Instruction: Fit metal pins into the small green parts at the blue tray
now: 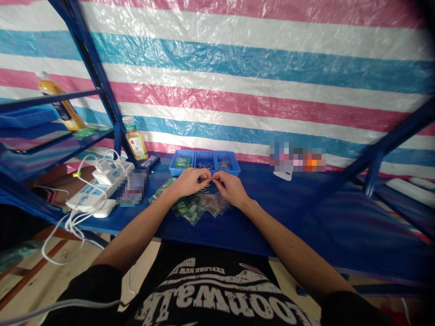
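Note:
My left hand (190, 182) and my right hand (231, 188) meet at the fingertips just in front of a blue three-compartment plastic tray (204, 151). Both pinch a small metal part (211, 182), which is too small to identify exactly. The tray's left compartment holds a green-filled plastic bag (183, 163), its middle one loose metal screws (205, 166), and its right one small parts (223, 165). Several small plastic bags (200, 207) with green or brown contents lie under my hands on the blue bench top (278, 217).
White power strips (98, 185) and tangled white cables lie at the bench's left. Two juice bottles (135, 138) stand left, by a blue metal shelf frame (98, 77). Behind hangs a striped tarp (258, 77). Pixelated patches hide items on both sides.

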Available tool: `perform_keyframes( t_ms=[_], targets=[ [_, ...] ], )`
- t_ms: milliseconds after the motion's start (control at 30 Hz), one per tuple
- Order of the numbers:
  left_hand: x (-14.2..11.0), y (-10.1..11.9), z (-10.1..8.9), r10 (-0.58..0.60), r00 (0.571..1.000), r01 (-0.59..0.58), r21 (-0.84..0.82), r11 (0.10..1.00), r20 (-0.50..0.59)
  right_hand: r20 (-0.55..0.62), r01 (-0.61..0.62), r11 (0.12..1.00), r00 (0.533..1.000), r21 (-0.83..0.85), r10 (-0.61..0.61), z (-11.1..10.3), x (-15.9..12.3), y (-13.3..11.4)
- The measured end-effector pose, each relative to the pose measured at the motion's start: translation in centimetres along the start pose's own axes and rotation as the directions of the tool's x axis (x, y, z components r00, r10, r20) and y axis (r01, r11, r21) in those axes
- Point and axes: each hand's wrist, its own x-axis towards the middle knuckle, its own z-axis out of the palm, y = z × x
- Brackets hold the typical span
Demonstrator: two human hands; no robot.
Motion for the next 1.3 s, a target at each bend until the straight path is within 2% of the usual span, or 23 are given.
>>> perform_keyframes(
  t_ms=[133,400,600,1300],
  targets=[
    [0.0,-0.2,0.0,-0.005,1.000,0.005,0.021,1.000,-0.005,-0.039,0.034,0.999,0.999,0.009,-0.034,0.1,0.0,0.3],
    [0.0,0.0,0.0,-0.014,1.000,0.013,0.040,0.999,0.025,-0.046,0.015,1.000,0.999,-0.008,-0.015,-0.4,0.1,-0.5],
    [0.0,0.1,-0.1,0.005,1.000,-0.005,0.054,0.999,-0.005,-0.047,-0.009,1.000,0.999,-0.006,0.009,-0.5,0.0,-0.8],
    [0.0,0.0,-0.1,-0.030,0.998,0.023,0.117,0.993,0.062,0.038,-0.009,1.000,0.999,0.001,0.009,-0.4,0.2,-0.7]
  ],
)
